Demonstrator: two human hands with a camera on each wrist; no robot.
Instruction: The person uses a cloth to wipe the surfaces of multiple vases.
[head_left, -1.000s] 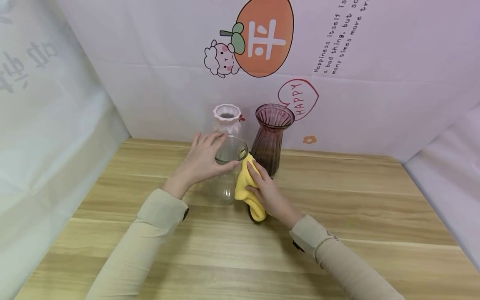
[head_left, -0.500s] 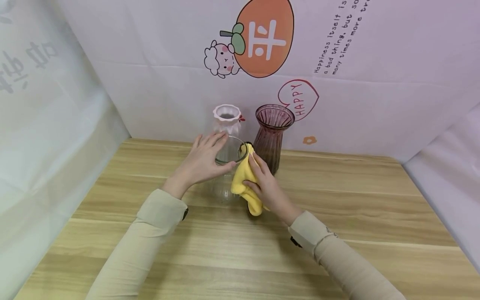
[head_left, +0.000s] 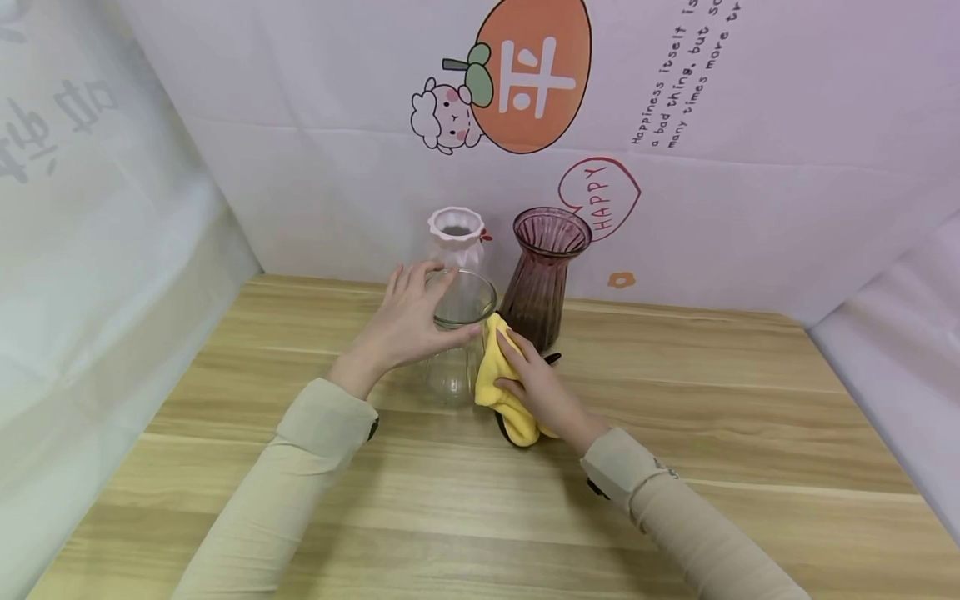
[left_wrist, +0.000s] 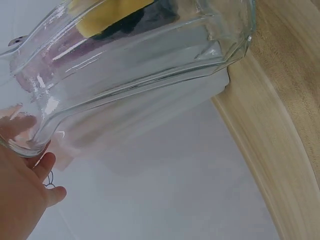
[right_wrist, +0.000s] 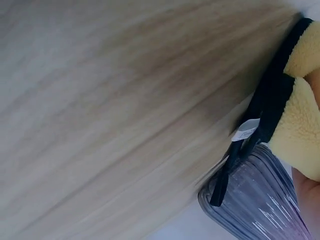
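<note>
A clear glass vase (head_left: 450, 379) stands upright on the table. My left hand (head_left: 405, 321) holds it at the rim, thumb on the near side and fingers on the far side. In the left wrist view the vase's ribbed wall (left_wrist: 135, 65) fills the upper part. My right hand (head_left: 543, 392) grips a bunched yellow cloth (head_left: 495, 367) against the right side of the vase. The cloth's dark edging and a small white label (right_wrist: 246, 130) hang loose in the right wrist view. The far side of the vase is partly hidden by my left hand.
Just behind the cloth stands a purple ribbed glass vase (head_left: 536, 300). A white vase with a scalloped rim (head_left: 456, 242) is behind the clear one. The wooden table (head_left: 420, 500) meets a printed white curtain (head_left: 337, 192) at the back.
My right hand and the cloth went up along the side of the clear vase, then came back down and slightly right. My left hand stays at the rim.
</note>
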